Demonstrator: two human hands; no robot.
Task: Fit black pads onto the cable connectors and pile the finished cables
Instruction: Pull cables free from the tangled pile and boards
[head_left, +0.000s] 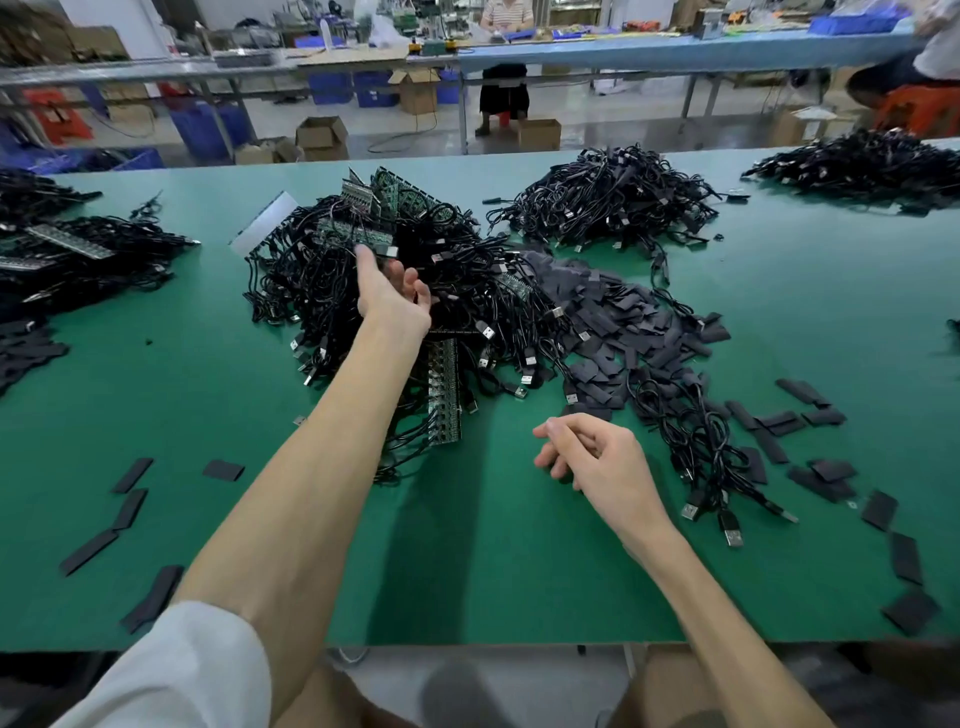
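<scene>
Left grip sits among the cables; whether it grasps one, I cannot tell. Right grip hangs loosely curled, released, near the pads.

Honestly can't read a single thing here: any print on the green circuit boards in the cable heap or on the cardboard boxes across the aisle is too small and blurry.
</scene>
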